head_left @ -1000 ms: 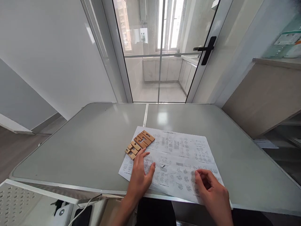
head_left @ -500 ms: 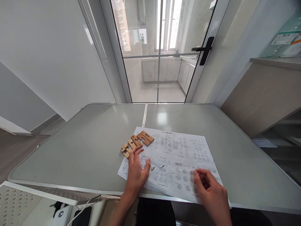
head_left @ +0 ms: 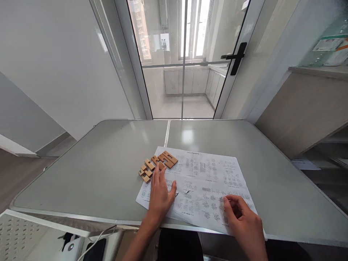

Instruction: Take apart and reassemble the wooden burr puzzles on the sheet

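A row of notched wooden puzzle pieces (head_left: 170,158), some marked with numbers, lies across the upper left corner of a printed sheet (head_left: 217,168). My left hand (head_left: 160,195) is open over the sheet, fingers stretched forward and thumb apart. Its fingertips touch or cover the near end of one darker piece (head_left: 161,166); the exact contact is hidden. Left of them lie paler pieces (head_left: 146,170), partly on the bare table. My right hand (head_left: 243,219) rests at the sheet's lower right, fingers curled and thumb tip near the index finger, with nothing visible in it.
The grey table (head_left: 89,174) has a seam running through its middle. Beyond it stands a glass door with a black handle (head_left: 237,58). At lower left are a white cable (head_left: 95,241) and a dark phone-like object (head_left: 95,250). A shelf (head_left: 320,72) stands on the right.
My left hand has shifted slightly right, its fingertips now on the darker piece. A paler piece beside it sits a little further up and left. My right hand stays put.
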Demonstrator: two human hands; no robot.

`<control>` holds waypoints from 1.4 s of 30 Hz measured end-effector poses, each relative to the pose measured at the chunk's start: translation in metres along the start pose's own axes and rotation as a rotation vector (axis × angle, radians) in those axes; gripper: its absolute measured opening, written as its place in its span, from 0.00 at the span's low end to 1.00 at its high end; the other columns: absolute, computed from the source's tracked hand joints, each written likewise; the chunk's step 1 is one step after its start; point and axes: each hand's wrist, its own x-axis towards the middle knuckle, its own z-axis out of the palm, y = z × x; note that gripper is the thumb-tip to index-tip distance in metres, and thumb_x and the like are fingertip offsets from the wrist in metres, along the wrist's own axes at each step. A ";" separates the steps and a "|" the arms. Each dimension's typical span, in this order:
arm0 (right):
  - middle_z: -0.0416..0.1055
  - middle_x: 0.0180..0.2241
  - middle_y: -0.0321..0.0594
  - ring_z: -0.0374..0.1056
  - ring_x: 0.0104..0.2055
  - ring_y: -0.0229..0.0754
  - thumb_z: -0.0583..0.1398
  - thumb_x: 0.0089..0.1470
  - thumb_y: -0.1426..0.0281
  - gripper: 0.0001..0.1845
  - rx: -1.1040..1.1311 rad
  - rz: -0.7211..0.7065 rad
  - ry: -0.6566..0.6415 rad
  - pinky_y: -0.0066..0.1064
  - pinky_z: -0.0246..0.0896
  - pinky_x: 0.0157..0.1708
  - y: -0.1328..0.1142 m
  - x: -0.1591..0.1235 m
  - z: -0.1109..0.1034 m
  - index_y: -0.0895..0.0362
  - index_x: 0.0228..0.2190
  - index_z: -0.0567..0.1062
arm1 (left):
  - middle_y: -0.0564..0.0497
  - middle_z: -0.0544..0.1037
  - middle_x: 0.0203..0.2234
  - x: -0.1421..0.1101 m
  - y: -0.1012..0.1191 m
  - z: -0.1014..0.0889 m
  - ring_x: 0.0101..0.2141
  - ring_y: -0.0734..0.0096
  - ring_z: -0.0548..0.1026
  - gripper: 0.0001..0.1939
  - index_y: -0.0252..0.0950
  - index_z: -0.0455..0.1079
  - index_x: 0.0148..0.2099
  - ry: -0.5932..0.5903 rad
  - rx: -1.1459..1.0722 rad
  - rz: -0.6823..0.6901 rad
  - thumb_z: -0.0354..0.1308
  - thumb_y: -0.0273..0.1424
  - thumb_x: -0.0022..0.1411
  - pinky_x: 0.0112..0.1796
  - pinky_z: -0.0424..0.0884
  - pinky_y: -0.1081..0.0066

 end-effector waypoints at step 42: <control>0.79 0.25 0.37 0.74 0.24 0.44 0.58 0.59 0.45 0.24 -0.043 -0.035 -0.113 0.30 0.70 0.25 0.026 0.009 0.001 0.51 0.33 0.79 | 0.38 0.61 0.71 0.065 0.012 0.039 0.71 0.43 0.57 0.31 0.37 0.59 0.70 -0.257 0.277 0.370 0.53 0.48 0.73 0.71 0.49 0.40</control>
